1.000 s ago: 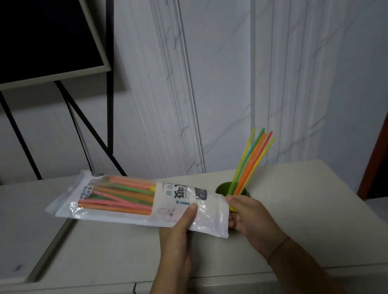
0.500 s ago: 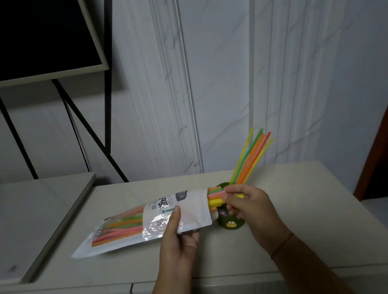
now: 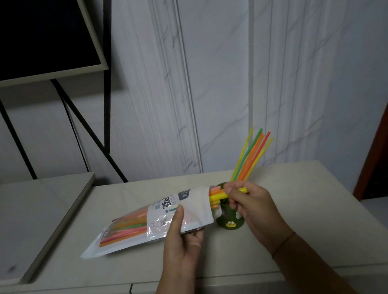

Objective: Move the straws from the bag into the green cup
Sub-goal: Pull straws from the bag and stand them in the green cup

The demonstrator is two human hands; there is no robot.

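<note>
Beige countertop (image 3: 296,207), left hand (image 3: 184,243) clasping straw bag (image 3: 148,223), right hand (image 3: 250,203) pinching yellow straw (image 3: 219,195) over green cup (image 3: 230,219)

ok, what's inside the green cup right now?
Several straws stand in the green cup, leaning right. Their lower ends and the cup's bottom are hidden by its wall, the bag and the right hand.

Two bare forearms, no sleeves in view. Left hand (image 3: 182,245): nothing worn, no rings seen. Right hand (image 3: 254,210): thin dark cord bracelet (image 3: 282,244) round the wrist, single strand, no watch. Fingers (image 3: 231,192) bare, nails short.
</note>
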